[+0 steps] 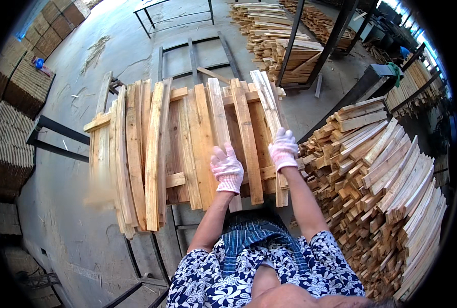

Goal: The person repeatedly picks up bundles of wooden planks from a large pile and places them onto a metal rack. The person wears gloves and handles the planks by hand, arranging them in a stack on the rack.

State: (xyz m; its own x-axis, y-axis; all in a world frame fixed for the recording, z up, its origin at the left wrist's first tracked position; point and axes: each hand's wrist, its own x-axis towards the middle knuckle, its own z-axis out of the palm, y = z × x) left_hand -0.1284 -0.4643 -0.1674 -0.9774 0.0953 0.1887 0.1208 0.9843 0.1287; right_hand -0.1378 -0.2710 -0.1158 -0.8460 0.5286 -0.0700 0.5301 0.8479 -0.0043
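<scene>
Left hand [227, 169] lies flat on one slat [219, 128]; right hand [283, 150] grips the slat [269, 115] at the frame's [59, 138] right edge; loose slats could slide off, I judge.

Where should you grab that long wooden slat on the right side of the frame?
Probably near its lower end, from the right, where the right hand already rests on the slat. It is long, thin and outermost, so that edge is free; the left hand lies on neighbouring boards.

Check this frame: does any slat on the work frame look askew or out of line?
Yes. The slats lie unevenly, ends ragged; the pale slat under the right hand slants across its neighbours. The left hand rests on another.
</scene>
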